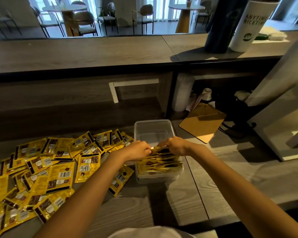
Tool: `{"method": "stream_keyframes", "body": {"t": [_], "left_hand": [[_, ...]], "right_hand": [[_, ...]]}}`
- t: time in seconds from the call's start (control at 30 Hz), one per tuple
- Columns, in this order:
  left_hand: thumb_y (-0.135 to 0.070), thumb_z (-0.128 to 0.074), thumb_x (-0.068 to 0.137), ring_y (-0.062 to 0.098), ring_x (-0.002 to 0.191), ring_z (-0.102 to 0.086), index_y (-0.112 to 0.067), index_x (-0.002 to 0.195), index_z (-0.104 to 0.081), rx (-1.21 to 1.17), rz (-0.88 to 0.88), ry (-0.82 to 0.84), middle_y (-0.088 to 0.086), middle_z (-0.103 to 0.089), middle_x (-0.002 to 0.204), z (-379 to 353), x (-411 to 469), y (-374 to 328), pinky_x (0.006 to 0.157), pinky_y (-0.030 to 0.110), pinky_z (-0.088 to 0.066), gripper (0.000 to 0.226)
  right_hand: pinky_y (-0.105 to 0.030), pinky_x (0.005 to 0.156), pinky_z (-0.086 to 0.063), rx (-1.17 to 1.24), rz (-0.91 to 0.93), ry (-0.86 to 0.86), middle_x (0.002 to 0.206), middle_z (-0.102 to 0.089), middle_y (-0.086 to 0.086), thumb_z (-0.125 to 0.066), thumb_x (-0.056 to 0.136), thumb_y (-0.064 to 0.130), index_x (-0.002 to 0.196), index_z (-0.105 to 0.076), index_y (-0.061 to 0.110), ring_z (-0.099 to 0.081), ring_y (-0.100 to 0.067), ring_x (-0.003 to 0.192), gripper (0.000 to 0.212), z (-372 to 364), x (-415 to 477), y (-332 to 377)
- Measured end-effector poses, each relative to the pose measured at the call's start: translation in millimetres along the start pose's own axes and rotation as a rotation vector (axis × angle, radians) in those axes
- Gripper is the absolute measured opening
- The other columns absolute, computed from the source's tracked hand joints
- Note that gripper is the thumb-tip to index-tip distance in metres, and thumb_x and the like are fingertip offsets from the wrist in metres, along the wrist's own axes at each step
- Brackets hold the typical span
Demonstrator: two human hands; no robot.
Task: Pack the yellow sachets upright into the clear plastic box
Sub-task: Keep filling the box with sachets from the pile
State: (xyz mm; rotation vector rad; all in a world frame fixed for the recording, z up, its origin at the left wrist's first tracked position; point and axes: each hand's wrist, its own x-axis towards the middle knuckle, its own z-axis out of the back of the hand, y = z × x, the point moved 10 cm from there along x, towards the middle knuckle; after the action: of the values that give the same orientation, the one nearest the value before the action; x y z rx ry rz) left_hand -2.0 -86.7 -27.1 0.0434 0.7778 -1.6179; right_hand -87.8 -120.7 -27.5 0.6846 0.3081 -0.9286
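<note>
A row of yellow sachets (pixel 160 163) stands upright on edge in the near half of the clear plastic box (pixel 153 129), packed face to face between its side walls. The far half of the box shows only clear floor and walls. The 2 hands meet over the far end of the row: the left hand (pixel 136 150) pinches the left top corner of the end sachet (pixel 159 149), and the right hand (pixel 175 145) pinches its right top corner, fingers curled.

The box sits on the grey wood-grain counter (pixel 187 194). 1 stray sachet (pixel 121 179) lies flat just beside its left wall, and a loose pile (pixel 58 176) spreads further left. Bare counter lies to the right of the box, with a brown clipboard (pixel 203 125) beyond its far right corner and a white appliance (pixel 286 121) well apart.
</note>
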Motion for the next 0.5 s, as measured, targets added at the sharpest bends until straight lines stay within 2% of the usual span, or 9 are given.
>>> {"method": "stream_keyframes", "body": {"t": [0.07, 0.1, 0.13, 0.2, 0.27, 0.37, 0.43, 0.5], "left_hand": [[-0.022, -0.038, 0.099, 0.023, 0.081, -0.05, -0.013, 0.077, -0.051, 0.002, -0.009, 0.021, 0.006, -0.049, 0.076, 1, -2, -1, 0.073, 0.031, -0.035, 0.027], [-0.022, -0.037, 0.099, 0.024, 0.089, -0.052, -0.013, 0.081, -0.053, 0.019, -0.008, 0.041, 0.007, -0.05, 0.081, 0, -2, -1, 0.085, 0.033, -0.035, 0.025], [-0.021, -0.035, 0.099, 0.024, 0.099, -0.051, -0.014, 0.085, -0.053, 0.045, 0.002, 0.06, 0.007, -0.051, 0.086, -2, -4, -1, 0.1, 0.035, -0.029, 0.024], [-0.016, -0.031, 0.098, 0.026, 0.103, -0.049, -0.015, 0.083, -0.052, 0.1, -0.005, 0.068, 0.01, -0.051, 0.088, -5, -3, -2, 0.112, 0.042, -0.012, 0.026], [-0.011, -0.027, 0.096, 0.03, 0.102, -0.054, -0.014, 0.076, -0.048, 0.15, -0.024, 0.061, 0.015, -0.054, 0.086, -7, -2, -2, 0.114, 0.049, -0.005, 0.03], [-0.012, -0.024, 0.097, 0.031, 0.104, -0.055, -0.016, 0.077, -0.048, 0.116, -0.019, 0.081, 0.01, -0.051, 0.083, -13, -2, 1, 0.114, 0.05, 0.0, 0.032], [-0.016, -0.023, 0.097, 0.029, 0.104, -0.054, -0.018, 0.08, -0.048, 0.062, -0.018, 0.066, 0.008, -0.052, 0.086, -12, -2, -1, 0.113, 0.047, -0.007, 0.03], [-0.02, -0.028, 0.096, 0.027, 0.1, -0.054, -0.021, 0.086, -0.05, -0.07, -0.005, 0.003, 0.006, -0.052, 0.09, -5, -1, -1, 0.1, 0.04, -0.028, 0.024]], "right_hand": [[-0.039, 0.105, -0.04, 0.007, 0.024, 0.024, 0.131, -0.057, -0.014, -0.034, 0.096, 0.004, 0.131, -0.054, 0.011, -0.052, -0.029, 0.123, 0.041, -1, -2, 2], [-0.037, 0.104, -0.04, 0.004, 0.026, 0.04, 0.13, -0.058, -0.014, -0.033, 0.097, 0.006, 0.129, -0.055, 0.009, -0.052, -0.028, 0.122, 0.039, -2, -4, 3], [-0.036, 0.104, -0.039, -0.005, 0.027, 0.053, 0.129, -0.059, -0.014, -0.032, 0.099, 0.01, 0.127, -0.057, 0.006, -0.053, -0.028, 0.121, 0.038, -3, -4, 4], [-0.035, 0.1, -0.04, -0.029, 0.028, 0.07, 0.124, -0.061, -0.016, -0.03, 0.101, 0.019, 0.122, -0.061, 0.002, -0.055, -0.028, 0.115, 0.041, -5, -6, 6], [-0.038, 0.098, -0.042, -0.052, 0.03, 0.069, 0.118, -0.063, -0.02, -0.029, 0.101, 0.023, 0.115, -0.063, -0.002, -0.057, -0.031, 0.11, 0.045, -6, -7, 6], [-0.042, 0.101, -0.042, -0.043, 0.015, 0.07, 0.122, -0.06, -0.019, -0.03, 0.1, 0.026, 0.117, -0.061, -0.002, -0.055, -0.031, 0.112, 0.045, -9, -9, 3], [-0.041, 0.102, -0.04, -0.02, 0.014, 0.072, 0.125, -0.059, -0.016, -0.03, 0.1, 0.027, 0.12, -0.06, 0.002, -0.054, -0.029, 0.115, 0.044, -10, -10, 4], [-0.041, 0.1, -0.041, 0.007, 0.022, 0.047, 0.122, -0.061, -0.018, -0.03, 0.1, 0.028, 0.117, -0.061, 0.002, -0.056, -0.03, 0.112, 0.044, -8, -11, 6]]}}
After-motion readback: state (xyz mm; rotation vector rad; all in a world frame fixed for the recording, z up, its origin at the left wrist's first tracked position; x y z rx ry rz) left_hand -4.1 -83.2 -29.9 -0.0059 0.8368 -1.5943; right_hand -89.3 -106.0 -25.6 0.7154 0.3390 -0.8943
